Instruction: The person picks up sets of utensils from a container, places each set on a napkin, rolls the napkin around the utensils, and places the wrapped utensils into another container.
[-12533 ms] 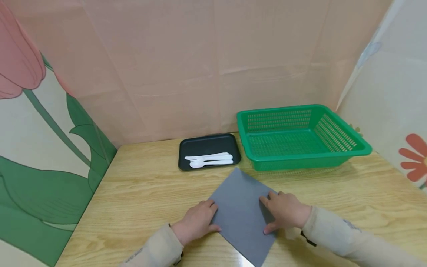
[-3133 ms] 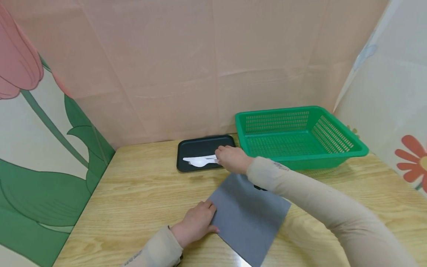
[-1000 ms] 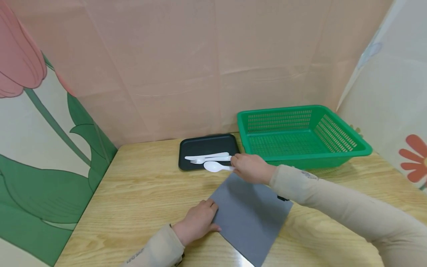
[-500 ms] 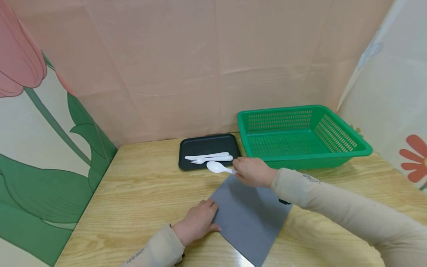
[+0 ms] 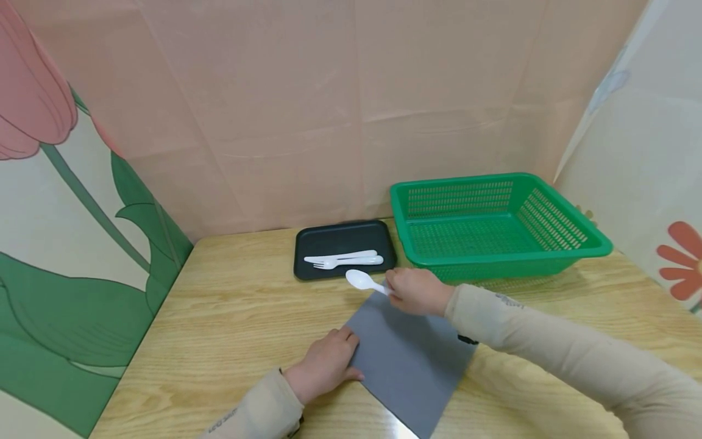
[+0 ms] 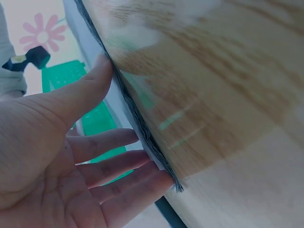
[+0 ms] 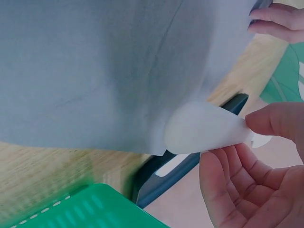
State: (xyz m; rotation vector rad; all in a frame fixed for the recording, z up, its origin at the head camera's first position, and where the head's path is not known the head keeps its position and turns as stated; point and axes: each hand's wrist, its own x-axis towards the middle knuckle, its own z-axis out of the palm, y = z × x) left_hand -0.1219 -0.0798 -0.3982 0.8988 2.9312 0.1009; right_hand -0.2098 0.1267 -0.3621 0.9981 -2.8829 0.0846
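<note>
One white spoon (image 5: pixel 359 280) is held in the right hand (image 5: pixel 418 291), its handle pinched between thumb and fingers, its bowl pointing left. It is off the tray, just in front of the tray's near edge and by the far corner of a grey sheet (image 5: pixel 406 366). The sheet lies slantwise on the tabletop (image 5: pixel 247 317), one corner toward the tray, and part of it is under the right hand's shadow. The left hand (image 5: pixel 323 364) rests at the sheet's left edge, thumb and fingers spread apart and fairly straight, touching the edge; the left wrist view shows several thin layers there.

Beyond the sheet, the black tray (image 5: pixel 345 235) holds a white knife (image 5: pixel 340 256) and a white fork (image 5: pixel 348 262), side by side, handles to the right, the knife behind the fork. Just right of the tray stands a green basket (image 5: pixel 493 261) with slotted walls. Both arms wear beige sleeves (image 5: pixel 548 338). A pinkish curtain (image 5: pixel 274 122) hangs behind the tabletop, with a printed tulip (image 5: pixel 38 91) on the left and a red flower (image 5: pixel 682 262) on the right.
</note>
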